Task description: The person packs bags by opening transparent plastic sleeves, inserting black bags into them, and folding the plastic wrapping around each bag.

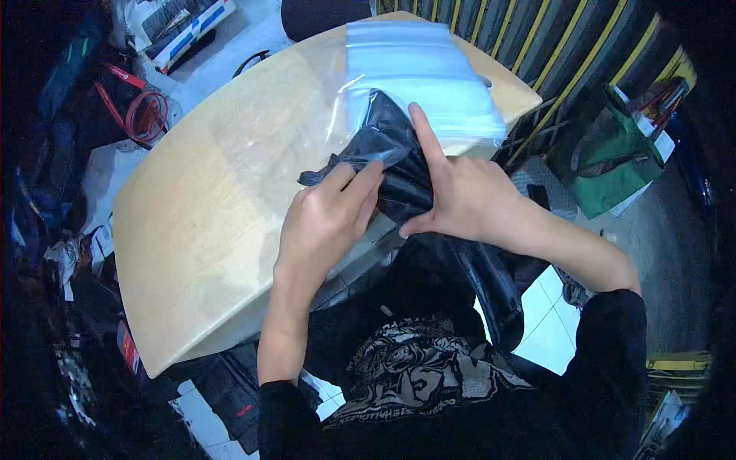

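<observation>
The black bundle (412,167) sits at the worktop's (184,222) near edge, probably light, soft and slippery, best held by its folds; the left hand (326,211) pinches it, the right hand (475,195) spreads wide against it.

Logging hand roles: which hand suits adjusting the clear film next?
Probably the left hand: its fingers curl at the clear film over the black bundle; the right hand is spread beside it.

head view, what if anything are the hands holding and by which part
The left hand seems to pinch the black bundle at its lower left; whether clear plastic too, cannot be told. The right hand spreads open against its right side.
</observation>
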The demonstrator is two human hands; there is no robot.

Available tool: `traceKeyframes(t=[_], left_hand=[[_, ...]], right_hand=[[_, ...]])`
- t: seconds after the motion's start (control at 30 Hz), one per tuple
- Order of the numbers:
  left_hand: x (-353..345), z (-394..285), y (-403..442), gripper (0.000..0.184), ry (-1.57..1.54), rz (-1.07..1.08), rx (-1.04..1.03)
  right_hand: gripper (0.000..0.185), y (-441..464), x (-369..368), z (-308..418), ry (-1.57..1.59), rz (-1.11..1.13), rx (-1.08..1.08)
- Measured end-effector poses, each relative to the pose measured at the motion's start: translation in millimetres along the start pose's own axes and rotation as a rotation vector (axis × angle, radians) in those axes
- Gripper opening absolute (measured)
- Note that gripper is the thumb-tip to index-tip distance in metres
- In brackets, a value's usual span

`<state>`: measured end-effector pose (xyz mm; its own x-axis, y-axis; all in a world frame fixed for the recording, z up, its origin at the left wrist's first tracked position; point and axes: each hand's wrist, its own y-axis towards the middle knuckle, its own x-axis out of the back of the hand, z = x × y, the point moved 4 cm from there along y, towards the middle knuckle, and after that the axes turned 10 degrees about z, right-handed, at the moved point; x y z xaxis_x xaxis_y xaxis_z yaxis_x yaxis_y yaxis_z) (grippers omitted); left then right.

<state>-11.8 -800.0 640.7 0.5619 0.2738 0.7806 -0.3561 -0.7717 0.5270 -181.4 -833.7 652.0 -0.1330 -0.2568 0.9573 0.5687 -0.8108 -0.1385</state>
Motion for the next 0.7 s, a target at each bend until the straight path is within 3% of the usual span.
traceKeyframes(t=[0.17, 0.2, 0.27, 0.33, 0.37, 0.43, 0.53, 0.57, 0.63, 0.67, 0.7], left_hand=[[-1, 4, -15, 0.021, -0.054, -0.074, -0.002], [1, 0, -18, 0.020, -0.090, -0.044, 0.032], [-1, -4, -23, 0.019, -0.075, -0.074, 0.037], [-3, -2, -30, 0.016, -0.031, -0.090, 0.053], [-4, 1, -34, 0.018, -0.016, -0.093, 0.032], [-2, 6, -41, 0.023, 0.012, -0.107, -0.014], [7, 4, -43, 0.022, -0.029, -0.035, 0.063], [10, 4, -41, 0.021, -0.040, -0.030, 0.077], [9, 3, -35, 0.021, -0.007, 0.036, 0.057], [5, 2, -30, 0.021, 0.012, 0.068, 0.032], [0, 0, -25, 0.021, 0.030, 0.098, 0.008]], right_hand=[[0.123, 8, 3, -13, 0.303, 0.181, -0.031], [0.114, 9, 1, -20, 0.230, 0.141, 0.003], [0.108, 18, -17, -44, -0.015, -0.205, 0.316], [0.101, 13, -15, -42, 0.250, -0.017, 0.191], [0.102, 10, -8, -41, 0.433, 0.160, 0.024], [0.101, 17, -16, -60, 0.490, 0.059, -0.092], [0.098, 38, -19, -75, 0.370, -0.134, -0.047], [0.095, 43, -16, -84, 0.472, 0.015, -0.138], [0.092, 60, -14, -95, 0.536, 0.043, -0.166], [0.089, 73, -17, -104, 0.733, 0.179, -0.135], [0.079, 62, 7, -75, 0.705, 0.206, -0.217]])
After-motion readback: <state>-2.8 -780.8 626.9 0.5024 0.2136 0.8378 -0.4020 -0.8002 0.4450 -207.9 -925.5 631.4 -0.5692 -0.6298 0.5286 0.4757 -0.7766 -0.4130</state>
